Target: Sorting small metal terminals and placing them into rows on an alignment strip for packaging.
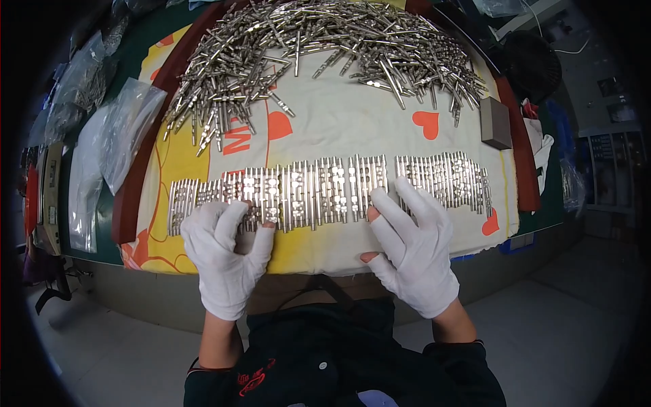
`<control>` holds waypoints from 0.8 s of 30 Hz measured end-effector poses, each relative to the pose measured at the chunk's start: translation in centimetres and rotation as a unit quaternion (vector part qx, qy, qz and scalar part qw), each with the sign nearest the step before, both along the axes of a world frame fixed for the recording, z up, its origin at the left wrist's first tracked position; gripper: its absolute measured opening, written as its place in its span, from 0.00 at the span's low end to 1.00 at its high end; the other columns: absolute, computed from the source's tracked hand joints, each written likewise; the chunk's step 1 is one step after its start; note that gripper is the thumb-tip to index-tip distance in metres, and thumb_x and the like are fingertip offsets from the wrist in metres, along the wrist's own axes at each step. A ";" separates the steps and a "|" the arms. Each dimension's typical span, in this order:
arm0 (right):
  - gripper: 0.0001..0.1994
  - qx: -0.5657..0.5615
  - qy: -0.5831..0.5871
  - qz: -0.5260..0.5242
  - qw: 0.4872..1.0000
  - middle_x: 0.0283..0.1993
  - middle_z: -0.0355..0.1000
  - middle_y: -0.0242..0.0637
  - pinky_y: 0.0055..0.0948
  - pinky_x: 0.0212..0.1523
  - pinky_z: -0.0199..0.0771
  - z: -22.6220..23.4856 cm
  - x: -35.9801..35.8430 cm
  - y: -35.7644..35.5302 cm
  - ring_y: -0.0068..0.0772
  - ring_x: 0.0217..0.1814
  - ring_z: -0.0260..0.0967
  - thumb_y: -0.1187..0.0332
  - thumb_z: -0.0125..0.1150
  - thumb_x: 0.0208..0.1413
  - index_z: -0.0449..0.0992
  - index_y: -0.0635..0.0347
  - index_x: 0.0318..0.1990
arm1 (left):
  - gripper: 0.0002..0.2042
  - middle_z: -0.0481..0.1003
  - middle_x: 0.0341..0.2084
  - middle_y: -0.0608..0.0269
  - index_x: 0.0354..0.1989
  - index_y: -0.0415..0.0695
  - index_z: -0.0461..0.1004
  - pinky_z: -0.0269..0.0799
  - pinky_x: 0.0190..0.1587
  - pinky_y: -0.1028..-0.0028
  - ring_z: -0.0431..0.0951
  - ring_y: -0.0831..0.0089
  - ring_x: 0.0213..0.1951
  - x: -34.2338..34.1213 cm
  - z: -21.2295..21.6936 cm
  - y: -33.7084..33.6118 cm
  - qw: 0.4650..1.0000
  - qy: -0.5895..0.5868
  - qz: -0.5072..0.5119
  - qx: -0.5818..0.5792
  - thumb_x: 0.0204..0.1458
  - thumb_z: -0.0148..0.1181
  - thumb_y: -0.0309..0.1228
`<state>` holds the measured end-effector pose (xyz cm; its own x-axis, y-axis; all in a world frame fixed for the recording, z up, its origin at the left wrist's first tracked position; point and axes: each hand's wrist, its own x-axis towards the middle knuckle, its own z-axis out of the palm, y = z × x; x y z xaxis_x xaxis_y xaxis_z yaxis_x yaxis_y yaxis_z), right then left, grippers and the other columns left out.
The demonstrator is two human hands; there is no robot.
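Note:
Slim shiny metal shafts (315, 193) lie side by side in a long row on a printed cloth, with narrow gaps splitting the row toward the right. My left hand (227, 261), in a white glove with bare thumb and index tips, rests at the near edge of the row's left part, fingers curved and thumb apart. At the right part, my right hand (417, 254), gloved the same way, has its fingers spread, the tips touching shafts on both sides of the wider gap. Neither hand visibly grips a shaft; the left fingertips partly cover some.
A large loose heap of similar shafts (237, 64) spreads along the far side of the cloth (339, 122). Dark red rails (139, 173) border it. A grey block (496, 123) stands at the right, and clear plastic bags (129, 129) lie at the left. A black fan-like object (532, 64) is back right.

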<state>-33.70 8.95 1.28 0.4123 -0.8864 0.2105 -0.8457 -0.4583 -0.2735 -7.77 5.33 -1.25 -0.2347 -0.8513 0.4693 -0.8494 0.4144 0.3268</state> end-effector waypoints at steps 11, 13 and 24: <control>0.29 -0.035 -0.021 -0.020 0.999 0.62 0.64 0.45 0.52 0.61 0.56 -0.2 -1.3 0.4 0.54 0.65 0.57 0.60 0.66 0.42 0.71 0.67 0.52 | 0.18 0.71 0.34 0.61 0.42 0.47 0.74 0.61 0.45 0.63 0.69 0.59 0.38 -0.1 -0.1 0.0 1.000 0.010 -0.002 0.003 0.40 0.71 0.32; 0.28 -0.053 0.000 -0.046 0.998 0.61 0.64 0.45 0.53 0.59 0.59 -0.3 -2.3 0.8 0.55 0.65 0.57 0.60 0.66 0.43 0.71 0.67 0.51 | 0.18 0.71 0.35 0.60 0.42 0.47 0.74 0.61 0.45 0.63 0.69 0.59 0.39 0.1 -0.2 0.1 1.000 0.005 0.000 0.004 0.41 0.71 0.32; 0.26 -0.053 0.031 -0.086 0.994 0.59 0.65 0.48 0.53 0.55 0.63 0.0 -3.2 1.4 0.57 0.61 0.59 0.60 0.66 0.44 0.71 0.68 0.49 | 0.18 0.71 0.35 0.60 0.43 0.47 0.74 0.62 0.46 0.62 0.69 0.59 0.40 0.0 -0.2 0.0 1.000 0.004 -0.002 0.009 0.42 0.71 0.32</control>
<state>-36.85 10.31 1.24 0.2724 -0.9186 0.2863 -0.9273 -0.3300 -0.1765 -7.79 5.32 -1.45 -0.2351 -0.8584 0.4559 -0.8446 0.4126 0.3412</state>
